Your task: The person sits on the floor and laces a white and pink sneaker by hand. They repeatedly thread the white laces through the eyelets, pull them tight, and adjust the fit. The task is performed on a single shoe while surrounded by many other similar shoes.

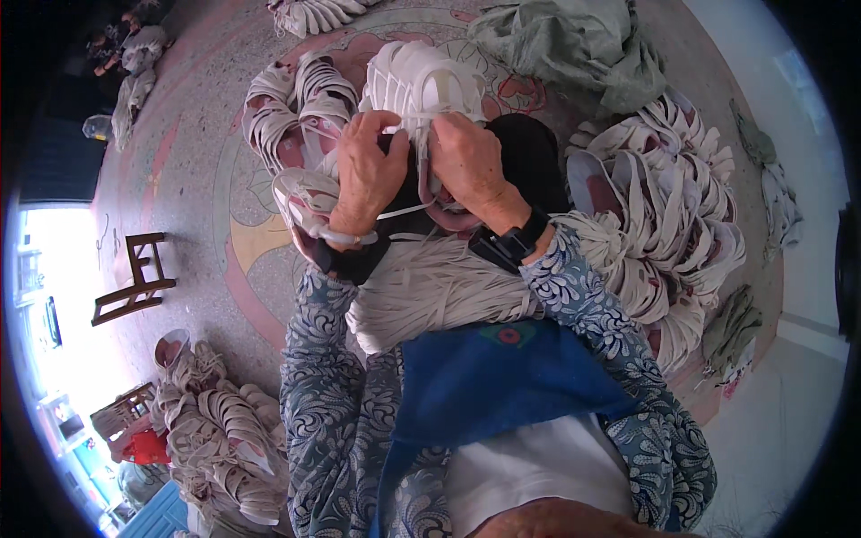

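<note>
In front of me, a white and pink shoe upper (pixel 437 85) lies toe away over the dark cloth at my knees. My left hand (pixel 366 175) is closed at the left edge of its opening, thumb and fingertips pinching a white shoelace (pixel 414 120). On the opposite edge, my right hand (pixel 468 161) has its fingers curled in and pressed together on the same lace. The fingertips are partly hidden. A loose lace end trails below the left hand. Across my lap lies a thick bundle of white shoelaces (pixel 430 291), just below both hands.
Stacked shoe uppers (pixel 314 94) lie at the far left of my knees, and a large heap of uppers (pixel 659 206) fills the right. More uppers (pixel 220 421) are piled at lower left. A grey-green sack (pixel 574 45) lies at the far right; a wooden stool (pixel 134 278) lies left.
</note>
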A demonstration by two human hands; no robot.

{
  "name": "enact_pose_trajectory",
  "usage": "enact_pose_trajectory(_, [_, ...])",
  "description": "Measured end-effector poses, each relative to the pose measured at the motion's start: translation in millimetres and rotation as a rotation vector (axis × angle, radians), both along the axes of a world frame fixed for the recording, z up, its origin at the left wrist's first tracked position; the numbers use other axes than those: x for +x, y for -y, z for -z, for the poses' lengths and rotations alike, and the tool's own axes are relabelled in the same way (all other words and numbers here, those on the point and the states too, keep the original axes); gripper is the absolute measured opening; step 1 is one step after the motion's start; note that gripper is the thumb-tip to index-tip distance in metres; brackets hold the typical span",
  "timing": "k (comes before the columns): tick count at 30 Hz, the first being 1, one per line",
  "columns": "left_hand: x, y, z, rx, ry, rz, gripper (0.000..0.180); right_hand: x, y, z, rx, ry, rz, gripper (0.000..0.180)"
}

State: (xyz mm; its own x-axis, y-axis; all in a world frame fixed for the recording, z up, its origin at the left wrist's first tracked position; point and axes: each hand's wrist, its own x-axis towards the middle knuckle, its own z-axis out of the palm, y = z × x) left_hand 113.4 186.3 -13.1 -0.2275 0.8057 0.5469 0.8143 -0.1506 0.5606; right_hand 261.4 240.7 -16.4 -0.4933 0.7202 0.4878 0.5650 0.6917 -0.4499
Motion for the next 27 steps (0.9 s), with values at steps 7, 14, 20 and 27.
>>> enact_pose_trajectory(7, [39.3, 47.7, -40.7, -0.812, 1.362, 0.477, 0.057, 85.6, 43.3, -81.4, -1.118, -0.370, -0.775, 0.012])
enact_pose_trajectory(14, [78.2, 22.4, -29.1, -0.738, 0.946, 0.558, 0.029, 140.5, 64.5, -88.8, -1.097, -0.246, -1.026, 0.018])
enact_pose_trajectory(20, [138.2, 65.8, -63.3, -0.295, 0.404, 1.050, 0.026, 132.8, 41.2, -64.9, -1.771, -0.760, 0.002, 0.032])
enact_pose_trajectory(27, [189.7, 66.5, -94.6, -0.863, 0.278, 1.516, 0.025, 104.2, 10.4, -14.0, -1.869, -1.007, -0.858, 0.032])
